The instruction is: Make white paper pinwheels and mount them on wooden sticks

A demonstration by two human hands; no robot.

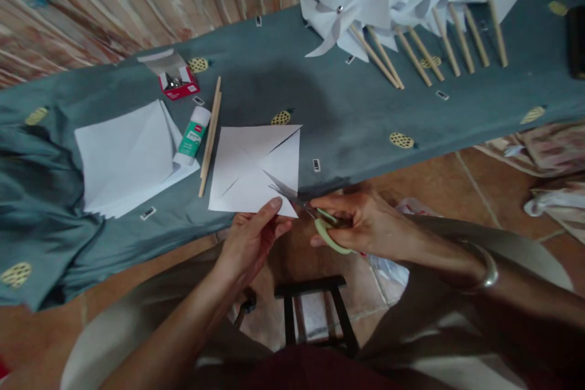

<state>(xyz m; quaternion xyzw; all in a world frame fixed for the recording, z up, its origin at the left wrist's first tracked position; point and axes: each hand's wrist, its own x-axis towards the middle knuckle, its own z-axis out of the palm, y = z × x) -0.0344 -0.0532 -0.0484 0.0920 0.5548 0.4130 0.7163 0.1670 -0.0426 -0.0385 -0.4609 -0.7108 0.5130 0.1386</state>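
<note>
A square sheet of white paper [247,161] lies partly over the table's near edge, with slits running in from its corners. My left hand [256,231] pinches its near edge, thumb on top and fingers beneath. In my right hand [361,222] is a pair of scissors [326,231] with pale green handles. Their parted blades reach into the sheet at its near right corner, just right of my left thumb. Left of the sheet lie thin wooden sticks [211,140] and a green and white glue stick [192,135].
A stack of white paper [125,155] lies at the left, below an opened red box [178,82] of small metal pieces. Several paper pinwheels [351,3] on wooden sticks lie at the back right. A dark stool [311,287] stands below the table [365,164].
</note>
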